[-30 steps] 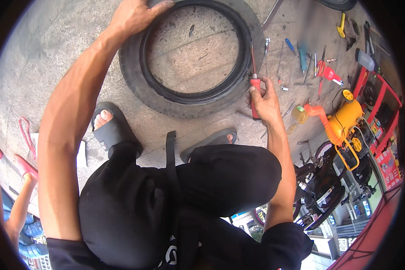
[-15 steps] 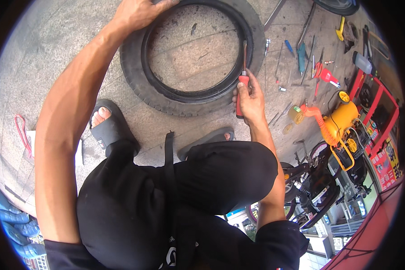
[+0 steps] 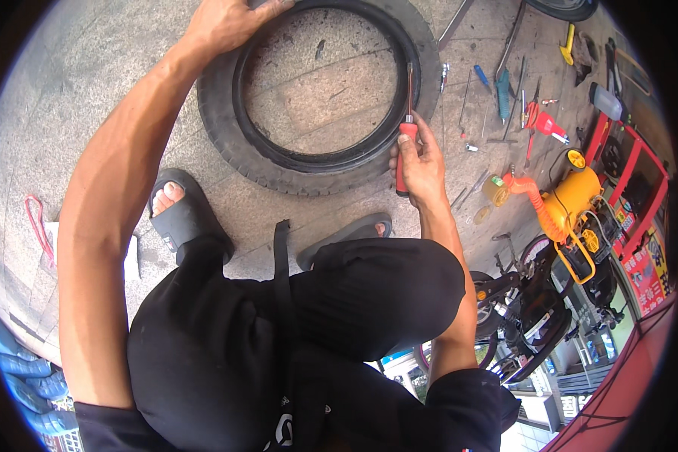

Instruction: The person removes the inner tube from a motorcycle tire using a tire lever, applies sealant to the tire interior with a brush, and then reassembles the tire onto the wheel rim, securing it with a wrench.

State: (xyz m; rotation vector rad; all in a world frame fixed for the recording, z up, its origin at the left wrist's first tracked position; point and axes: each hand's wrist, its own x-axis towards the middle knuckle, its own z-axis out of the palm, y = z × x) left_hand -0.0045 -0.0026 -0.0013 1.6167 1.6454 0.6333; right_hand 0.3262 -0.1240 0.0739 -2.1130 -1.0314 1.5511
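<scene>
A black tyre point(image 3: 318, 179) lies on the paved floor in front of me. My left hand point(image 3: 226, 22) grips its upper-left part, fingertips partly cut off by the top edge. My right hand point(image 3: 422, 166) is wrapped round a red-handled screwdriver point(image 3: 407, 139) at the tyre's lower right, its metal shaft pointing away from me over the inner bead, with the tip at that bead's right side. Whether the tip is under the bead I cannot tell. My sandalled feet and black-clad knees are just below the tyre.
Right of the tyre lie several tools, including a blue screwdriver point(image 3: 481, 74) and a yellow-handled tool point(image 3: 569, 44). Beyond are a yellow compressor point(image 3: 572, 196) with orange hose, a red rack point(image 3: 640, 173) and a bicycle point(image 3: 523, 316). A pink loop point(image 3: 39, 226) lies at left.
My right hand and screwdriver have moved left and slightly up, bringing the shaft over the inner bead. The other person's legs in pink footwear have left the left edge of view.
</scene>
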